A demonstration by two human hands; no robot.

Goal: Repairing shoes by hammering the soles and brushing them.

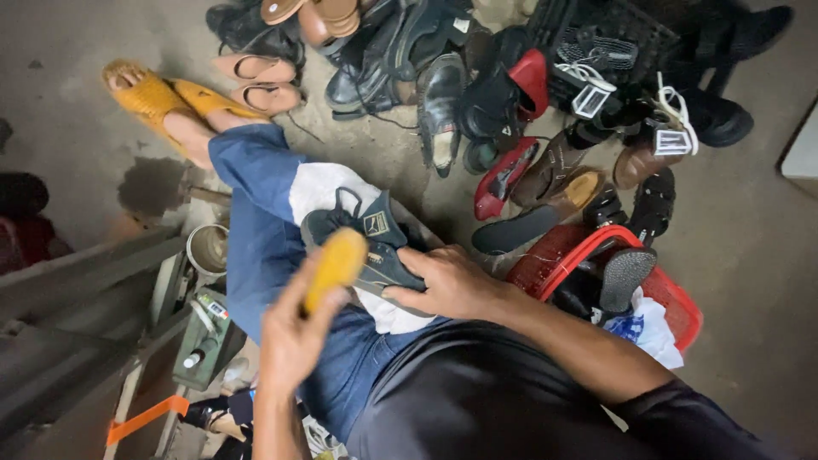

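Ref. landmark: dark sneaker (375, 243), lying on a white cloth (328, 192) over the person's jeans-clad leg (256, 230). Beyond the sneaker, a large heap of shoes (477, 77) covers the concrete floor (68, 51): black dress shoes, tan sandals, a red pair, white-strapped sandals. To the right of the sneaker, a red plastic basket (682, 311) holds more footwear and a crumpled bag. To the left of the sneaker, a grey metal frame (85, 281), a round tin (207, 249) and a green box (204, 336) w/ small bottles. Above-left of the sneaker, the person's foot in a yellow sandal (149, 95). Right hand (447, 283): fingers spread and pressed flat on the sneaker's near side, pinning it to the leg; partly open, clamping, not gripping round. Left hand (294, 328): fingers closed round a yellow brush-like tool (336, 266), blurred, its head touching the sneaker's side panel; exact tool type cannot be confirmed. Judgement, step in hand: working the sneaker's upper w/ the tool. To do well: keep the right hand's pressure steady so the sneaker does not roll on the cloth; keep right fingertips clear of the stroke path; use short strokes along the panel, approx. even pressure; rotate the sneaker, not the wrist, to reach tongue and laces; keep the cloth under the work area to protect the jeans.
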